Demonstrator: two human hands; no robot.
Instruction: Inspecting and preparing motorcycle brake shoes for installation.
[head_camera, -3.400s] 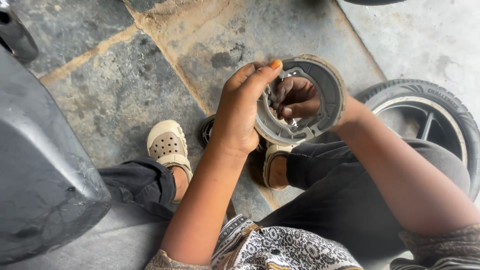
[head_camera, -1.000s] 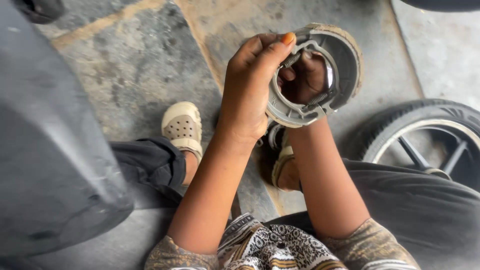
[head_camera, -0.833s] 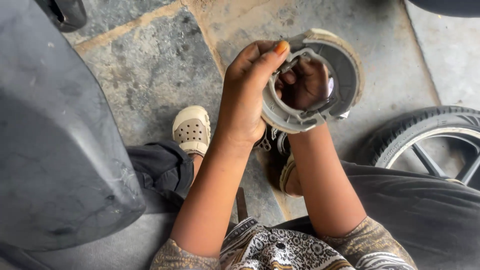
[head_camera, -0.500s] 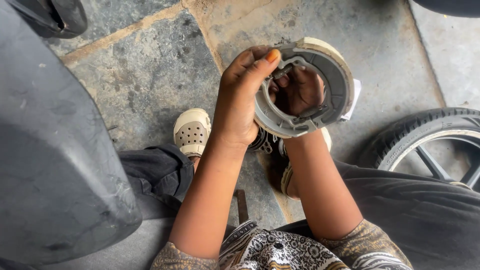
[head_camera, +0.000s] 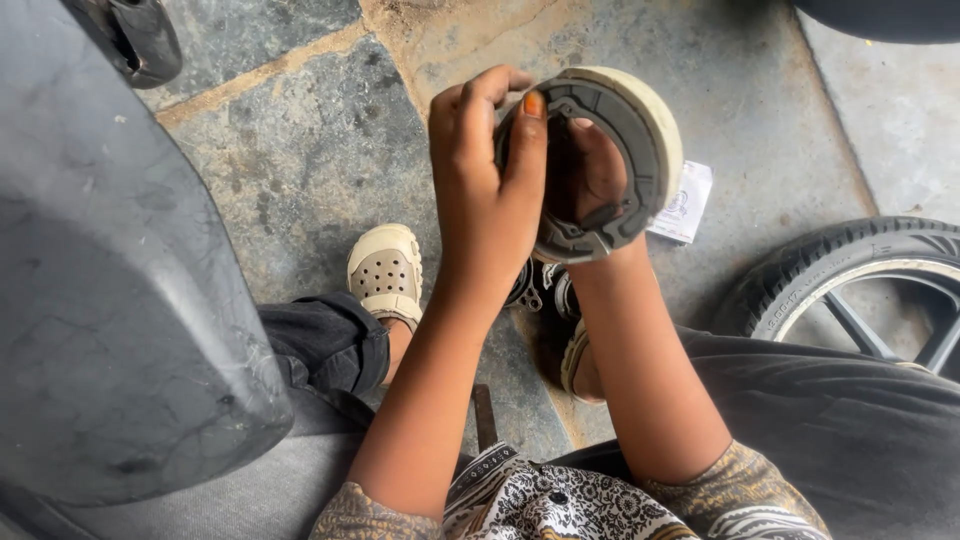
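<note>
Stone floor (head_camera: 300, 150); white paper label (head_camera: 683, 203) behind hands-held brake shoes (head_camera: 610, 160).

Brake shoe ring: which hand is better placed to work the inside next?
Right, probably. The right hand already has its fingers inside the brake shoe ring, while the left hand wraps the rim from outside, steadying it. Contact details inside are hidden.

brake shoe (head_camera: 625, 150): matt grey metal | floor (head_camera: 300, 170): rough stone | tyre (head_camera: 840, 260): rubber
</note>
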